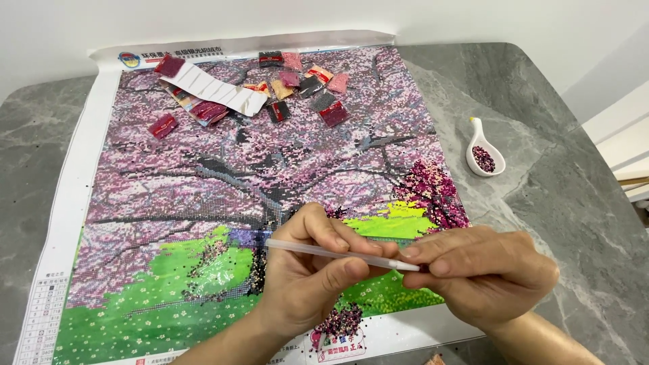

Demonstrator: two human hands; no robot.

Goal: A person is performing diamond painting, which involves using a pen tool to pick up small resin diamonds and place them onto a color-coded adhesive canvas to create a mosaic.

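A large bead-mosaic canvas (203,169) showing a pink blossom tree over green grass lies flat on a grey marble table (541,101). My left hand (311,270) grips a clear white pen-shaped applicator (318,250), held level over the canvas's lower middle. My right hand (483,270) pinches the pen's right tip between thumb and fingers. Both hands hover just above the green and dark pink patch of the picture.
Several small bags of pink, red and dark beads (318,88) and a white paper strip (216,91) lie on the canvas top. A white spoon-shaped tray (483,152) with dark pink beads sits on the table to the right. A white wall stands behind.
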